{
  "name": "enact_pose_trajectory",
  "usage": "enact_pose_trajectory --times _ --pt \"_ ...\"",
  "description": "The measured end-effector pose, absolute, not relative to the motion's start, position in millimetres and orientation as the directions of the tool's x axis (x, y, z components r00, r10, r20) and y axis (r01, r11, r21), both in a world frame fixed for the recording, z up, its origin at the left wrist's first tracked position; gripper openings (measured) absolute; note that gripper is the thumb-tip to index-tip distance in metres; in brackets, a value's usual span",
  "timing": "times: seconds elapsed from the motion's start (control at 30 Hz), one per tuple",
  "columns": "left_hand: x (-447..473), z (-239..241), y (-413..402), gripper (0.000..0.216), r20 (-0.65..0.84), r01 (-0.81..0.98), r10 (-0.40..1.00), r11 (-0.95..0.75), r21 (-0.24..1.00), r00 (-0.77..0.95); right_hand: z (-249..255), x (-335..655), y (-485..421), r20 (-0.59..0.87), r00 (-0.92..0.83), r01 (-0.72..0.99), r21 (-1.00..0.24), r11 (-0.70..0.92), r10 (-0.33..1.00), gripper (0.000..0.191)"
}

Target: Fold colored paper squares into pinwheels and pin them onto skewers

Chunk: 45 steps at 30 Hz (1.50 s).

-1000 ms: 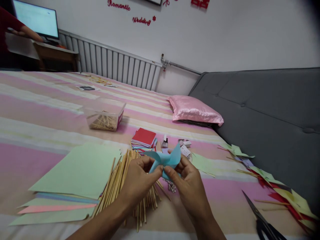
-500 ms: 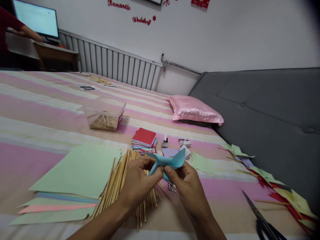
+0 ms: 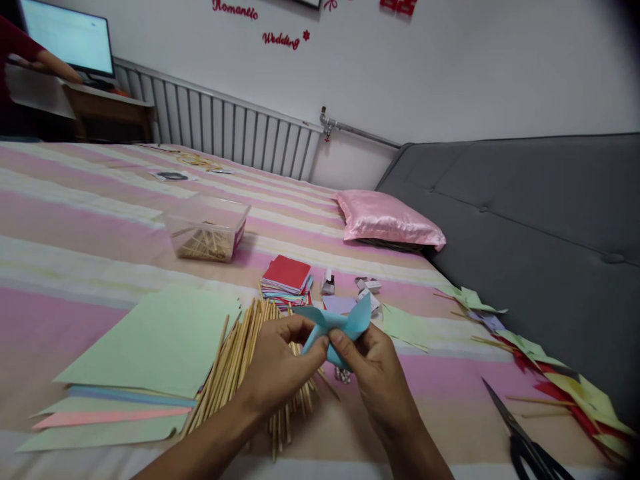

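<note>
A folded light-blue paper pinwheel is held over the striped bedspread. My left hand pinches its left side with thumb and fingers. The fingers of my right hand are closed on its lower right part. Both hands hover above a pile of thin wooden sticks. Just beyond the hands lies a stack of small coloured paper squares with a red one on top.
Large pastel paper sheets lie at left. A clear box of sticks stands farther back. Black scissors and finished paper pinwheels lie at right by a grey headboard. A pink pillow lies beyond. Another person's arm is at the far left.
The pinwheel's right blade has tilted lower and the fingers have shifted slightly on the paper. The view has drifted a little.
</note>
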<state>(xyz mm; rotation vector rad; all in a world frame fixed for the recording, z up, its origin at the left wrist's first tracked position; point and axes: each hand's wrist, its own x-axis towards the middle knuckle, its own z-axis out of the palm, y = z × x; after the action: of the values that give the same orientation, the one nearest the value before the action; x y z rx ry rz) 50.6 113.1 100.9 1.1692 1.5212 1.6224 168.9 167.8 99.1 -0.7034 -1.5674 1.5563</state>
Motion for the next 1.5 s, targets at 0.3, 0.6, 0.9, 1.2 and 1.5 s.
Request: enact_pose_trajectory --times 0.3,0.6,0.9,1.2,1.5 --pt "44.2 95.8 121.2 0.015 -0.052 -0.24 0.922 -0.045 0.97 -0.383 103.6 173.6 175.1 0.059 -0.646 -0.213 -0.971 -0.106 0.761 0.029" --pt "48.7 97.1 118.4 0.008 0.058 -0.058 0.928 -0.085 0.995 -0.367 91.9 174.9 182.0 0.118 -0.55 -0.066 -0.993 0.097 0.827 0.023" --pt "16.2 125.7 106.8 0.025 0.188 0.159 0.855 -0.126 0.979 -0.484 99.1 189.7 193.4 0.095 -0.478 -0.176 -0.984 0.011 0.873 0.023" --pt "25.2 104.6 102.1 0.031 0.065 0.764 0.822 0.493 0.416 -0.566 103.1 209.6 210.2 0.056 -0.427 -0.277 -0.958 -0.071 0.903 0.027" --pt "68.6 81.8 109.5 0.038 0.012 0.765 0.77 0.631 0.129 -0.638 109.2 218.2 209.2 0.1 -0.436 -0.317 -0.947 -0.049 0.894 0.026"
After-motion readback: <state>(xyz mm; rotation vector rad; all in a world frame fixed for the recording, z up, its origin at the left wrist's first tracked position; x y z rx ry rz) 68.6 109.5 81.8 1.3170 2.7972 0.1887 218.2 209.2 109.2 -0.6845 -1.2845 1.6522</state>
